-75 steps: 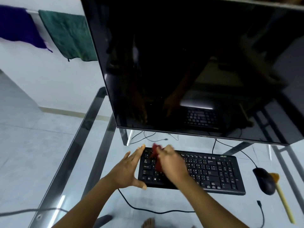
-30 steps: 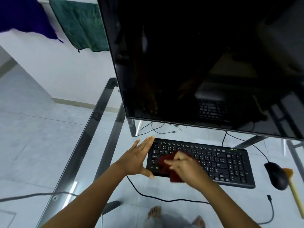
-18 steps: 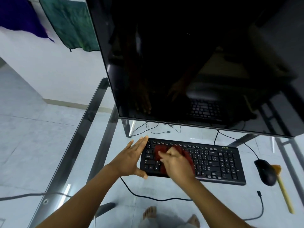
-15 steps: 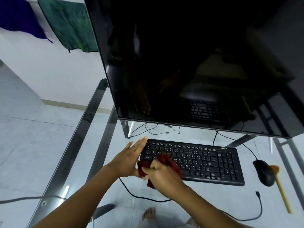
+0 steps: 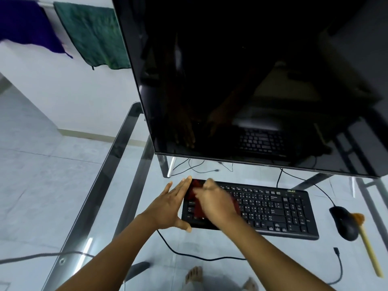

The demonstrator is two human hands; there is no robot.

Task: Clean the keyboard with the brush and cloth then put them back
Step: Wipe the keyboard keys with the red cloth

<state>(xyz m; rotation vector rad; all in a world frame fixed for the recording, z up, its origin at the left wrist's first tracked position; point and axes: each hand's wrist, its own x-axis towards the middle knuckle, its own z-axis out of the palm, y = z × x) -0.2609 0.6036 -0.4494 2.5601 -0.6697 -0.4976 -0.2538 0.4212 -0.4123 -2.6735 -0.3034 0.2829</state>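
A black keyboard (image 5: pixel 277 208) lies on the glass desk under the monitor. My right hand (image 5: pixel 216 203) presses a dark red cloth (image 5: pixel 194 193) onto the keyboard's left end; the hand hides most of the cloth and looks motion-blurred. My left hand (image 5: pixel 168 206) rests flat against the keyboard's left edge, fingers spread, thumb at the front corner. A brush (image 5: pixel 366 242) with a pale wooden handle and orange bristles lies on the desk at the far right, beside the mouse.
A large dark monitor (image 5: pixel 252 80) hangs over the keyboard's back edge. A black mouse (image 5: pixel 343 222) sits right of the keyboard. Cables (image 5: pixel 199 256) run across the glass desk (image 5: pixel 147 169). A green towel (image 5: pixel 94 34) and a purple towel (image 5: pixel 25 24) hang at the upper left.
My right hand has moved the red cloth from the keyboard's front left corner back up onto the left keys. The left hand has stayed against the keyboard's left edge.
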